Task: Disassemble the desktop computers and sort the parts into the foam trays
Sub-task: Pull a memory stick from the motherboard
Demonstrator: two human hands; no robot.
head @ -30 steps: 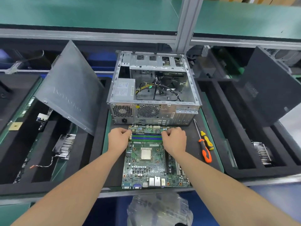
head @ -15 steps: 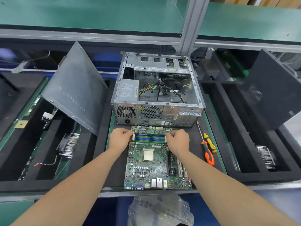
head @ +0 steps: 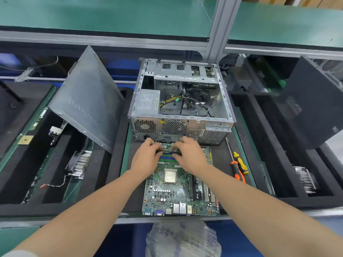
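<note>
1. In the head view, we saw the memory stick (head: 168, 151) with its long axis running left to right, over the far end of the motherboard (head: 178, 193).
2. It looked thin, dark and narrow, just above the blue and green slots (head: 167, 157).
3. Our left hand (head: 146, 158) pinched its left end and our right hand (head: 189, 156) pinched its right end, so the stick bridged the gap between them.

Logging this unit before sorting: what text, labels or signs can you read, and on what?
"lenovo": embossed, faint, on the leaning side panel.
No legible words on the yellow warning sticker on the computer case rear.
Too small: the power supply label, the motherboard print.
Nothing readable on the memory module gripped by the left hand and right hand.
</note>
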